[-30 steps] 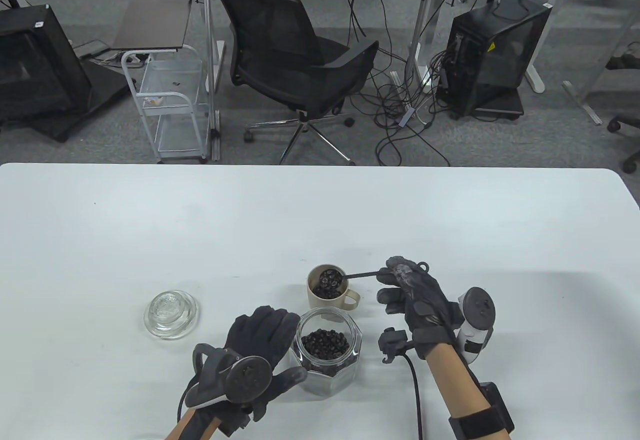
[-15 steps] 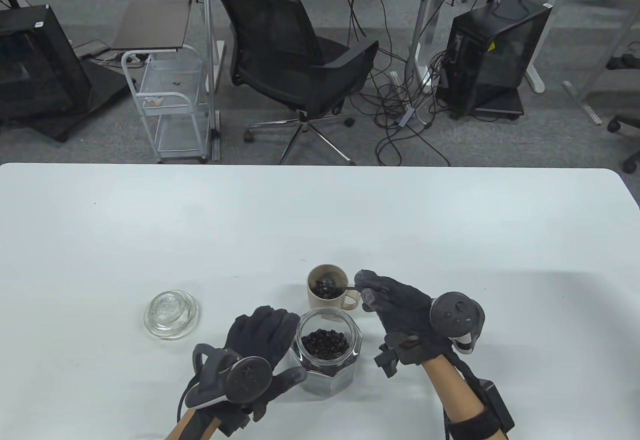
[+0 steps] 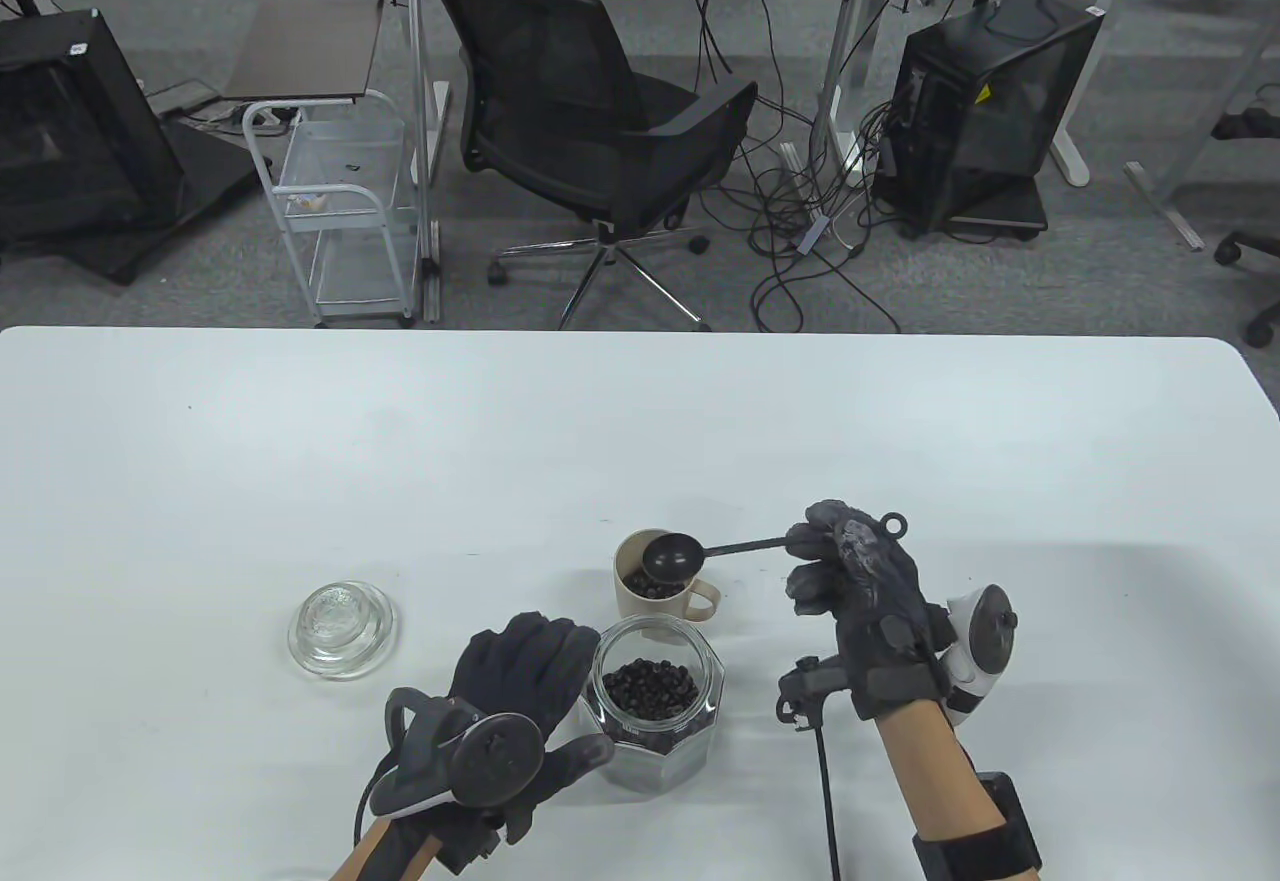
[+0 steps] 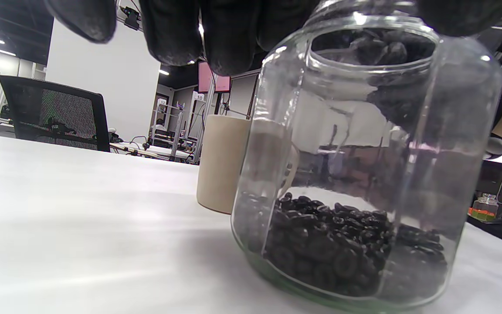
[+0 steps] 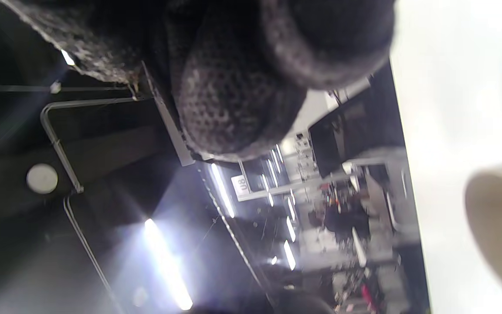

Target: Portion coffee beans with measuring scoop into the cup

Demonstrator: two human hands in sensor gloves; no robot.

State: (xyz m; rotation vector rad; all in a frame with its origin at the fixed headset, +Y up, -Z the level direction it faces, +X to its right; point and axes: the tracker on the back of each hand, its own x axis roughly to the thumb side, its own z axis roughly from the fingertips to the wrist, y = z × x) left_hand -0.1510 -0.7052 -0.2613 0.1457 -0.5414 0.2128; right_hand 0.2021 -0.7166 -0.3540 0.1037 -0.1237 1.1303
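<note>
Behind our white table an office is showing: a black chair, a wire cart, a computer tower and cables trailing over grey carpet. A glass lid is lying on the table, well left of the cup.

We are holding the scoop level over the cup, our right hand pinching its handle, fingers curled round it. Half a second ago the bowl was tipped down inside the cup; now it is sitting upright and looking empty, so we are judging one portion delivered. Beans are lying in the cup.

Our left hand is gripping the jar, steadying it just in front of the cup, beans still covering its bottom.
</note>
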